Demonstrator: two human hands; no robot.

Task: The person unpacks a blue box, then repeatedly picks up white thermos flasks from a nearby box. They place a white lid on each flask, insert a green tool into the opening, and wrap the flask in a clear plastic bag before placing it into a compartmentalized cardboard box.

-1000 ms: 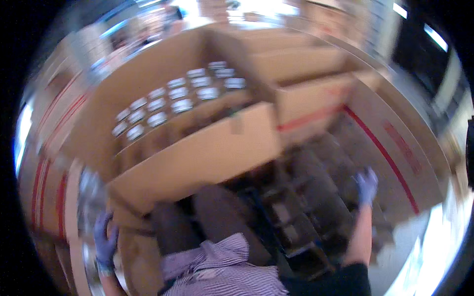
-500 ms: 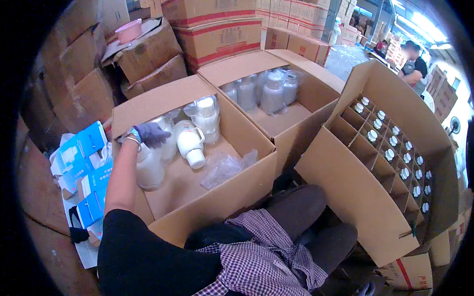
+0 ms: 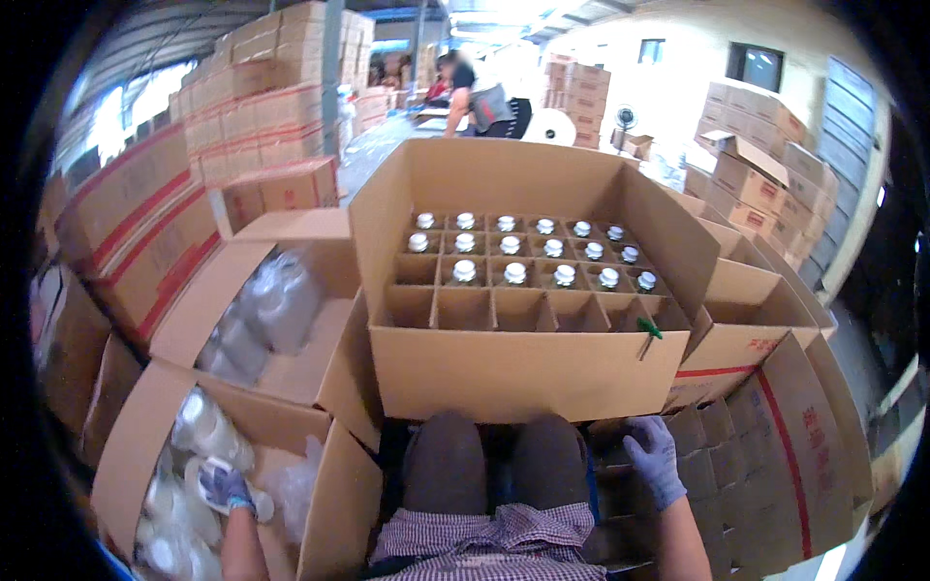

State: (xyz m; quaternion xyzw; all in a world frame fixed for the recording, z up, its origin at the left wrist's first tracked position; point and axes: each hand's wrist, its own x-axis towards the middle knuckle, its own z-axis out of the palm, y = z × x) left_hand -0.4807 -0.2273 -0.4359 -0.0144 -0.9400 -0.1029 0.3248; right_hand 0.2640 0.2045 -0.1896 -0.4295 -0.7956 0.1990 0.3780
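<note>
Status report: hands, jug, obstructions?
Left hand on white jug, grip unclear. Right hand open, no item visible, by cardboard dividers. Crumpled clear plastic beside jug.

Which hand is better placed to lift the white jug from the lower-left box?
Probably the left hand: it is on the white jug, inside the box, while the right hand is beyond the knees, by cardboard dividers.

A white handled jug (image 3: 263, 504) lies beneath the left fingers (image 3: 219, 482); a brown partitioned cardboard box (image 3: 523, 373) stands before the right fingers (image 3: 647, 432).
</note>
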